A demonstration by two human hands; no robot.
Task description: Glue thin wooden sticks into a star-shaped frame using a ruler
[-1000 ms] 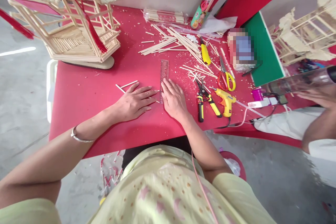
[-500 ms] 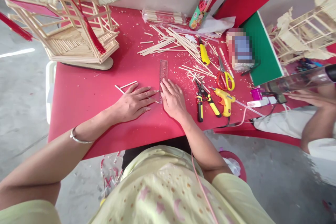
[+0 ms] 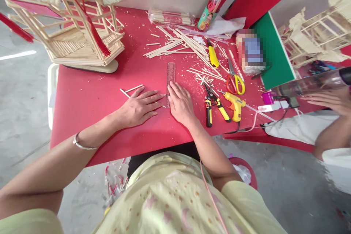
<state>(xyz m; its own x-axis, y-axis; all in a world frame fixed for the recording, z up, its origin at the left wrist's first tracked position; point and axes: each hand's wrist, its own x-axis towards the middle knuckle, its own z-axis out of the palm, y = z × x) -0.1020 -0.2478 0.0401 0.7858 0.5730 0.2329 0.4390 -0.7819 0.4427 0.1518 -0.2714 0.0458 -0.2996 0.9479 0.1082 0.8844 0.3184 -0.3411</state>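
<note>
My left hand [image 3: 138, 109] lies flat over a small joined piece of thin wooden sticks [image 3: 134, 89], fingers stretched to the right. Two stick ends poke out past its fingertips and meet a clear ruler [image 3: 170, 71]. The ruler stands lengthwise away from me, between my hands. My right hand [image 3: 181, 104] rests open, its fingers laid along the ruler's right edge and lower part. Most of the joined sticks are hidden under my left palm. To the right of my right hand are black-and-yellow pliers [image 3: 212, 104] and a yellow glue gun [image 3: 234, 106].
On the red table [image 3: 90, 117] lie loose sticks [image 3: 189, 44], a yellow utility knife [image 3: 213, 56] and scissors [image 3: 236, 80]. A stick-built pavilion model [image 3: 85, 44] with red tassels stands at the left. Another person's hand [image 3: 326, 100] shows at the right edge.
My hands and the joined sticks have stayed almost still, with the ruler barely shifted. At the right edge, the other person's hand has moved slightly.
</note>
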